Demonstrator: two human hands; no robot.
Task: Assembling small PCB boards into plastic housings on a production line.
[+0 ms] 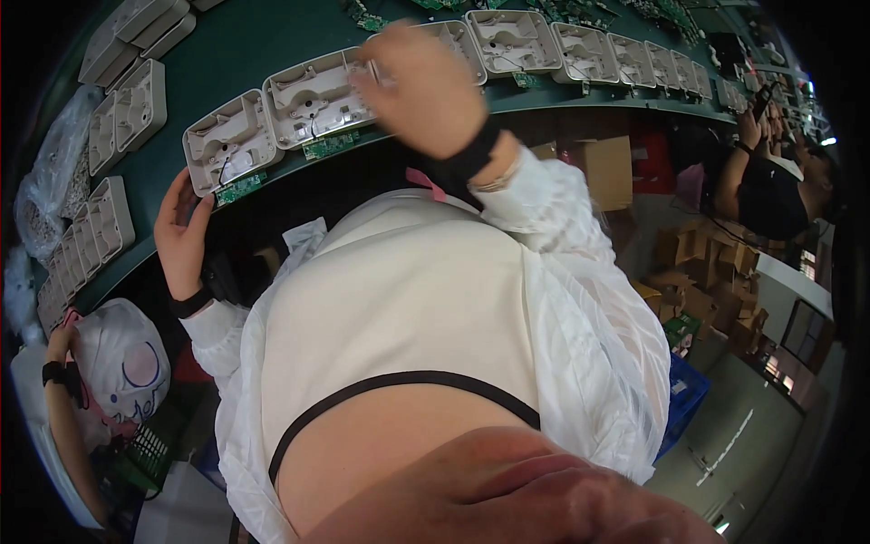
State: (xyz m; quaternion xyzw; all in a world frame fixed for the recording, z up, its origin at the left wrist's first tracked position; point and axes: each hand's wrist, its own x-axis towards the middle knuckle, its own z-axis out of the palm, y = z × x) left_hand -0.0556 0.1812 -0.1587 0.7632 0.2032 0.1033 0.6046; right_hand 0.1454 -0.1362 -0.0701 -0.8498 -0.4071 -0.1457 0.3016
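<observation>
A row of off-white plastic housings, open side up, runs along the near edge of the green workbench [208, 54]. My left hand [181, 238] is at the near left corner of the leftmost housing [232, 136], fingers on its side and thumb beside a small green circuit board [241, 188]. A dark wire joins that board to the housing. My right hand [424, 89] hangs over the second housing [317, 91] and the third [453, 41], smeared by motion. Its fingers are unclear, and whether they hold anything cannot be seen. Another circuit board [332, 145] hangs at the second housing's front.
More housings [512, 43] continue to the right, and others [127, 116] are stacked at left beside a clear plastic bag [56, 172] of small parts. Loose circuit boards [666, 14] lie at the back. Co-workers sit on both sides; cardboard boxes [605, 172] are under the bench.
</observation>
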